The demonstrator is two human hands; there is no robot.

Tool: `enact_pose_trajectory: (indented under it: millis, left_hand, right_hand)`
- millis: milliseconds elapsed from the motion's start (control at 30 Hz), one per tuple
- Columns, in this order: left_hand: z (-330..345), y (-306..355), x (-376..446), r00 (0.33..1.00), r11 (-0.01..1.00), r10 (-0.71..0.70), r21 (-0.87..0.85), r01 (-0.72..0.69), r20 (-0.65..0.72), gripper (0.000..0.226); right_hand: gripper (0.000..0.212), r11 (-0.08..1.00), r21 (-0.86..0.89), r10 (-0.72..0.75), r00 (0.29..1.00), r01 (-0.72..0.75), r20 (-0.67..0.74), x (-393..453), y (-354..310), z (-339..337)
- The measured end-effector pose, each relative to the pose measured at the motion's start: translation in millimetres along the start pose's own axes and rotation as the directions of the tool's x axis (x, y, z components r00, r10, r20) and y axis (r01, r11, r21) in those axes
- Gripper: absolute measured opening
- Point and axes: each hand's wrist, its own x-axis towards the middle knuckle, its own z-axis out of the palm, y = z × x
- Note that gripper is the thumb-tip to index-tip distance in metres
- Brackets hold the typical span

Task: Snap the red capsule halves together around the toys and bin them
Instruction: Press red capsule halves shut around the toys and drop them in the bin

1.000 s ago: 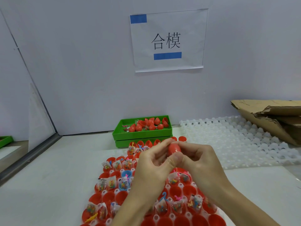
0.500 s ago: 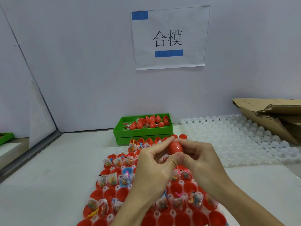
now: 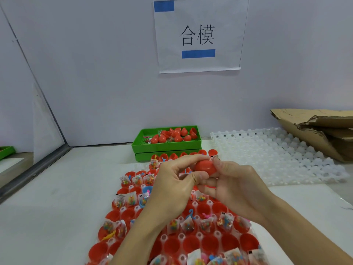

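- Pinching a red capsule from both sides, the two hands meet above the middle of the surface.
- The left hand curls its index finger over the capsule's top and sets its thumb under the capsule's near left end.
- The right hand wraps the capsule's right end, thumb on top, remaining fingers curled below.
- The capsule lies roughly on its side between the fingertips; whether its halves are fully seated I cannot tell.
- Below the hands a white tray holds rows of open red halves.
- Many halves carry small clear toy bags with coloured bits inside; others hold nothing.
- One blue half sits among the red ones on the left side.
- A green bin stands at the far edge against the wall, just beyond the tray.
- Closed capsules and a few loose halves lie heaped in the bin's right part.
- A second white tray without halves lies to the right of the bin.
- Torn cardboard rests at the far right, overlapping that tray's corner.
- A paper sign with two characters and blue tape strips hangs on the wall.
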Motion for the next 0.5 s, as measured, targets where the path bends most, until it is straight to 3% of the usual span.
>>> enact_pose_trajectory:
  millis: [100, 300, 500]
  left_hand:
    - [1.5, 0.6, -0.7, 0.999, 0.999, 0.014, 0.031, -0.013, -0.043, 0.034]
    - [3.4, 0.0, -2.7, 0.996, 0.982, 0.065, 0.18, -0.052, -0.067, 0.04]
    - [-1.6, 1.9, -1.9, 0.999, 0.999, -0.016, -0.03, 0.014, -0.046, 0.04]
  right_hand:
    - [0.028, 0.997, 0.067, 0.038, 0.999, -0.041, 0.038, -0.5, -0.9, 0.9]
    - [0.033, 0.999, 0.032, 0.038, 0.997, -0.04, 0.062, -0.4, 2.2, 3.0]
    - [0.033, 0.996, 0.09, -0.002, 0.999, -0.002, 0.037, -1.3, 1.9, 0.2]
